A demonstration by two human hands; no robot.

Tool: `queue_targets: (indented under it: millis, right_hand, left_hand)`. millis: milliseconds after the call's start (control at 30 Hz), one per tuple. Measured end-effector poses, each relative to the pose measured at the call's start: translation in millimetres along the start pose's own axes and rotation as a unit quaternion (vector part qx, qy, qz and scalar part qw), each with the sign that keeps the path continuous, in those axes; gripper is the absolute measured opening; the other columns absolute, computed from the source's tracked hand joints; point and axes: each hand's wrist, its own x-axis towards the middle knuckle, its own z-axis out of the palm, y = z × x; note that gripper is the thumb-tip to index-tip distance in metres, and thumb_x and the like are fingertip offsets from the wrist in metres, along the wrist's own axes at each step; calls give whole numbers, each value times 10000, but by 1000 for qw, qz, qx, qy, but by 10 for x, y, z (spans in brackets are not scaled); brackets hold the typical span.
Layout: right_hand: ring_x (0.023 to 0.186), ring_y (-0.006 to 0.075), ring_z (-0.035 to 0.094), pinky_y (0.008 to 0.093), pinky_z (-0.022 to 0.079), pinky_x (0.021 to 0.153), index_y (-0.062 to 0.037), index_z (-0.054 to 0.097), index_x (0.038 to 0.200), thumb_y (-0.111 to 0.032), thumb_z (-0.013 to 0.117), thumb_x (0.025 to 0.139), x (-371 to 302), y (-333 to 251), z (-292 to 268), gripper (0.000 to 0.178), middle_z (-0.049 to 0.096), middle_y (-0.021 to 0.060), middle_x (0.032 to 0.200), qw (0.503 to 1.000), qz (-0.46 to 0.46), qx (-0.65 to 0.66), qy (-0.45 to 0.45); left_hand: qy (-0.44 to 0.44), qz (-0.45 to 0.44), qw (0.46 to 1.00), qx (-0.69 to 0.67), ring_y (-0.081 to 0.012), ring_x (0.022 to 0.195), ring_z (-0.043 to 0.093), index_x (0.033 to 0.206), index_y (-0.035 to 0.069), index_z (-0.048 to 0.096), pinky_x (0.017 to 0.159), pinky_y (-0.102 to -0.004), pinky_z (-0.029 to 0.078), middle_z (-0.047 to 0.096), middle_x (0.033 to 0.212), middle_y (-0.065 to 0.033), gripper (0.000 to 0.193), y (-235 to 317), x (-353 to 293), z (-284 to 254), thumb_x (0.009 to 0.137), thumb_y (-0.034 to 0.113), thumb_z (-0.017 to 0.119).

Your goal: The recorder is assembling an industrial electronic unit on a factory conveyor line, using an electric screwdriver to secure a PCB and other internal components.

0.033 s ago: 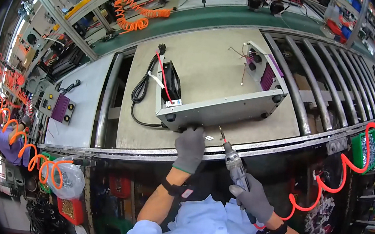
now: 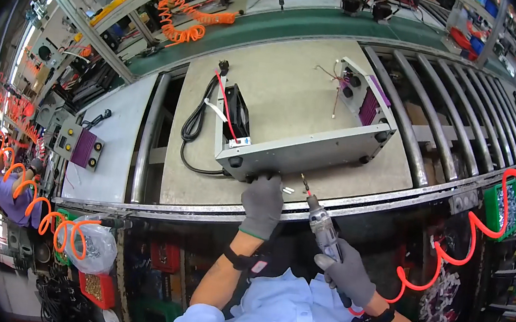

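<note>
My gloved left hand [image 2: 261, 204] reaches the lower near edge of a grey metal chassis [image 2: 310, 148], beside its black foot. Its fingers are curled in there, and what they pinch, if anything, is hidden. In my gloved right hand [image 2: 352, 276] is a grey pneumatic screwdriver [image 2: 324, 229], its bit pointing up and forward, apart from the chassis. A black fan [image 2: 236, 109] sits at the chassis's left end, purple fins [image 2: 371, 104] at its right. Two small white pieces [image 2: 288, 190] lie between bit and left hand.
The chassis rests on a pale board [image 2: 191, 185] over metal rollers [image 2: 416, 109]. A black power cord [image 2: 192, 125] curls at its left. Another unit with purple fins [image 2: 84, 149] lies further left. A coiled red air hose [image 2: 428, 284] and a green parts bin [image 2: 500, 211] are at right.
Almost nothing differs. My left hand and the screwdriver tip have shifted very slightly; the chassis stays in place.
</note>
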Motion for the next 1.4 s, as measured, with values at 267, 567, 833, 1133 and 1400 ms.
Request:
queue_targets:
  millis: [267, 567, 833, 1133, 1400]
  right_hand:
    - [570, 79, 548, 261, 459, 481, -30, 556, 1091, -302, 714, 892, 80, -180, 137, 371, 569, 36, 763, 999, -12, 15, -34]
    - [551, 77, 534, 266, 451, 481, -24, 559, 1101, -288, 711, 900, 61, -173, 249, 365, 571, 32, 740, 999, -26, 10, -40]
    - [547, 73, 534, 263, 453, 480, -23, 563, 1104, -305, 716, 902, 12, -320, 281, 379, 564, 27, 735, 998, -31, 23, -45]
    - [558, 76, 548, 266, 465, 483, -41, 551, 1045, -336, 698, 898, 60, -355, 431, 361, 554, 21, 737, 998, -45, 16, -39]
    - [503, 78, 531, 248, 443, 463, -51, 533, 1041, -311, 681, 898, 1, -378, 546, 332, 562, 29, 659, 998, -27, 47, -39]
  left_hand:
    - [90, 5, 996, -19, -342, 834, 650, 1022, 105, 659, 675, -470, 544, 640, 939, -135, 146, -79, -82, -35, 895, 174, 646]
    - [106, 72, 992, -16, -348, 861, 648, 1047, 75, 634, 686, -483, 536, 629, 901, -147, 184, -123, -97, 26, 887, 160, 665]
    - [50, 2, 948, -314, -227, 686, 663, 1041, 29, 654, 630, -355, 514, 675, 837, -119, 160, -109, -120, -988, 883, 24, 633]
    - [-120, -56, 887, -441, -74, 608, 614, 963, -22, 701, 552, -235, 479, 670, 776, -27, 151, -101, 803, -1674, 915, 115, 658]
    - [-278, -33, 902, -329, -80, 561, 596, 944, 17, 709, 483, -244, 444, 642, 693, -13, 173, -80, 1355, -1599, 907, 183, 682]
